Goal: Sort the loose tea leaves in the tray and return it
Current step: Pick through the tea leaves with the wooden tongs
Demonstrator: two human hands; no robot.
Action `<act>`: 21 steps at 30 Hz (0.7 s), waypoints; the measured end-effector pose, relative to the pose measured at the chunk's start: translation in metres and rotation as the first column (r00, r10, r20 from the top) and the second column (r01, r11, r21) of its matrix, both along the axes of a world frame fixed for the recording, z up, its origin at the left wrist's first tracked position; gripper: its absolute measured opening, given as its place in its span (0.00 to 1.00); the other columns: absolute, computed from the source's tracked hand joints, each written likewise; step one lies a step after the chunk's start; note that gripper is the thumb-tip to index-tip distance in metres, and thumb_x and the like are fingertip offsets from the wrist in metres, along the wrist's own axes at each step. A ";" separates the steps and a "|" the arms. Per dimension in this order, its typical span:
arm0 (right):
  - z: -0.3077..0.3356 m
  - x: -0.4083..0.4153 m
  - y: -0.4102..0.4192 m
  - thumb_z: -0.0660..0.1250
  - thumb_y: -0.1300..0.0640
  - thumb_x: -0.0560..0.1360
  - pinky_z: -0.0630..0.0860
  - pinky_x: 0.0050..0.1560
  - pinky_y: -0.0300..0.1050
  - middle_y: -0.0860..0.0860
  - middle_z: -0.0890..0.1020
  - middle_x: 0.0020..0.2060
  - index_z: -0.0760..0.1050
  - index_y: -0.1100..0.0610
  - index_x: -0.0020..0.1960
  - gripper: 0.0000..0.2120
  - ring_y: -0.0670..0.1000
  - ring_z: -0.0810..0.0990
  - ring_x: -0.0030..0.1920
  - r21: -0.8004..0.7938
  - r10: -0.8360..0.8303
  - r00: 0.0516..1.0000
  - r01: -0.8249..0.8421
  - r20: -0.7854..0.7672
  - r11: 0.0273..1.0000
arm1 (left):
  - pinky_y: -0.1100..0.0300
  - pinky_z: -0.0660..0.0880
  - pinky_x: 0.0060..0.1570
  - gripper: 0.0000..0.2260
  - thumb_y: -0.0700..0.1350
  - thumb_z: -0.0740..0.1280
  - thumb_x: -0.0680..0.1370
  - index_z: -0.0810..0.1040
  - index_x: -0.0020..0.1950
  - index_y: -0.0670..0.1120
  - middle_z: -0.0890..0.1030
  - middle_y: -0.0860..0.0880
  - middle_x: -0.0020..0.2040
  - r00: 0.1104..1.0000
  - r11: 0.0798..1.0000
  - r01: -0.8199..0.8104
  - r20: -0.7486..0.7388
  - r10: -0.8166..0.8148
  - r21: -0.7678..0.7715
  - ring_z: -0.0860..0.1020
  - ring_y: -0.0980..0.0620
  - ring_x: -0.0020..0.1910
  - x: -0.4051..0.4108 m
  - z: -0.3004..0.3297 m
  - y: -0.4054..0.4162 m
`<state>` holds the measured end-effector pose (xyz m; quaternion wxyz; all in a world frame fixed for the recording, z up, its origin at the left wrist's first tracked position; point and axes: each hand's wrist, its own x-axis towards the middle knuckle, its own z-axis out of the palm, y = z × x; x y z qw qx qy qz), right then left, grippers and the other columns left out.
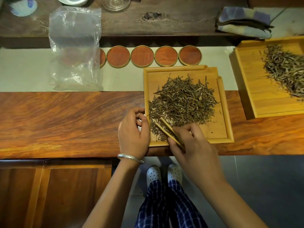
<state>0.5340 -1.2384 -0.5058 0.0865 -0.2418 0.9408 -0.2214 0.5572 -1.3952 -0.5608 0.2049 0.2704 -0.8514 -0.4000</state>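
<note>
- Our right hand is closed around a pair of bamboo tweezers, thumb and fingers pinching the rear end; the two blades run up and to the left, their tips down among the tea leaves.
- Our left hand rests at the left edge of the tray, fingers curled loosely inward. Whether it holds anything we cannot tell; a small pale object shows inside the curl, not identifiable. A silver bangle sits on this wrist.
- The tray is square, of pale wood, and lies flat on the reddish wooden table, its near edge close to the table edge. The leaves form one loose heap covering most of the tray floor; the near right corner is mostly bare, with a few stray leaves.
- Behind the tray, a row of round wooden coasters lies on a pale table runner.
- A clear plastic bag lies over the left end of that row.
- To the right, well apart, a larger wooden tray holds a second heap of leaves.
- A folded cloth lies at the far right.
</note>
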 end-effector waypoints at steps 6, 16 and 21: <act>0.000 0.004 -0.001 0.65 0.50 0.75 0.70 0.23 0.42 0.49 0.74 0.48 0.76 0.54 0.55 0.12 0.50 0.76 0.30 -0.007 0.003 1.000 -0.003 0.018 1.000 | 0.51 0.74 0.41 0.07 0.42 0.62 0.77 0.74 0.52 0.51 0.74 0.60 0.36 1.000 1.000 0.003 0.015 -0.002 -0.007 0.74 0.61 0.37 0.000 -0.003 0.000; 0.002 0.000 0.037 0.66 0.52 0.74 0.77 0.25 0.48 0.51 0.74 0.47 0.77 0.58 0.55 0.13 0.52 0.78 0.35 -0.058 -0.106 0.994 0.104 -0.038 0.993 | 0.55 0.72 0.41 0.07 0.43 0.62 0.76 0.74 0.52 0.51 0.73 0.60 0.35 1.000 1.000 -0.007 0.008 0.007 -0.010 0.73 0.63 0.38 0.001 -0.006 -0.001; 0.001 -0.001 0.047 0.67 0.52 0.74 0.75 0.25 0.45 0.50 0.74 0.48 0.76 0.56 0.56 0.13 0.52 0.78 0.36 -0.041 -0.147 0.989 0.146 -0.026 0.988 | 0.52 0.73 0.40 0.08 0.43 0.61 0.76 0.72 0.52 0.55 0.72 0.61 0.34 1.000 1.000 0.000 0.000 0.000 -0.014 0.73 0.62 0.36 0.000 -0.005 -0.001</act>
